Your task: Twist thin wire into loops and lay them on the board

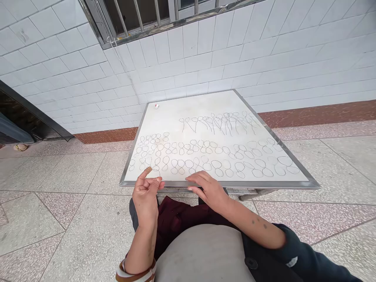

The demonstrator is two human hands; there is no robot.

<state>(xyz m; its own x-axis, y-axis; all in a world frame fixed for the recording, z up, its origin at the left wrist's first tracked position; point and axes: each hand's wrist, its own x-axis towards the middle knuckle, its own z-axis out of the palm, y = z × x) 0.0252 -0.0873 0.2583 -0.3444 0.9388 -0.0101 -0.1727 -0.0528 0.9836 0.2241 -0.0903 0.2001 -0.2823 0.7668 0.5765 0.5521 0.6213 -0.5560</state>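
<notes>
My left hand [147,192] is at the front edge of the white table, thumb and fingertip pinched together. What the pinch holds is too fine to make out; a thin dark line shows just above it. A tan wrap covers one raised fingertip of this hand. My right hand [209,190] hovers by the same edge, fingers stretched and thumb apart, with nothing visible in it. Beyond both hands, rows of thin dark loops [216,163], round and often joined in pairs, lie across the tabletop. Farther back is a row of small loops with long loose tails [226,119].
The white table [167,117] has a grey metal rim and stands close to a white tiled wall [190,55]. A small white and red item [156,106] lies in its far left corner. Above is a barred window [155,15]. Speckled stone floor [96,219] surrounds the table.
</notes>
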